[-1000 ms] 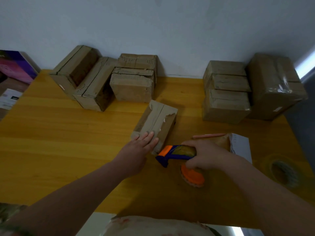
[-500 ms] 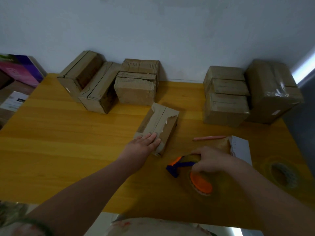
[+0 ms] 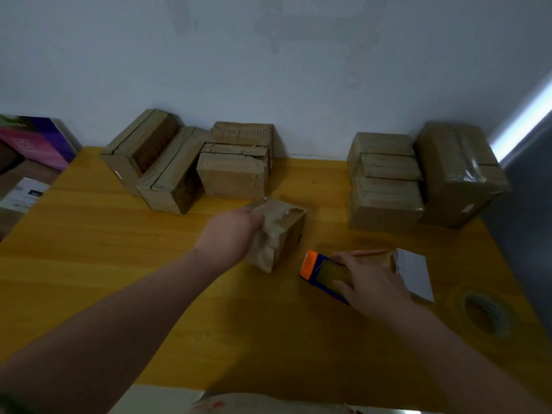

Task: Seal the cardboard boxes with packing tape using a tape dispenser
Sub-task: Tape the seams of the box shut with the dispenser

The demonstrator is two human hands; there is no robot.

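We see bare table wide on our left and near the front edge. Ahead, the left box cluster and right box stack line the wall, leaving a lane between them. A tape roll blocks the near right.

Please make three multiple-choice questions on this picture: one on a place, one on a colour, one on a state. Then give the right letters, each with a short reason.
1. Where is the tape dispenser?
A. on a box stack
B. right of the small box, in the right hand
C. at the table's left edge

2. What colour is the dispenser's left end?
A. green
B. white
C. orange

3. How is the large box at far right?
A. closed, with shiny clear tape
B. open, flaps up
C. crushed flat

Answers: 1 B, the right hand's fingers and thumb hold it beside the small box; 2 C, that end is bright orange; 3 A, the tape shines across its top.
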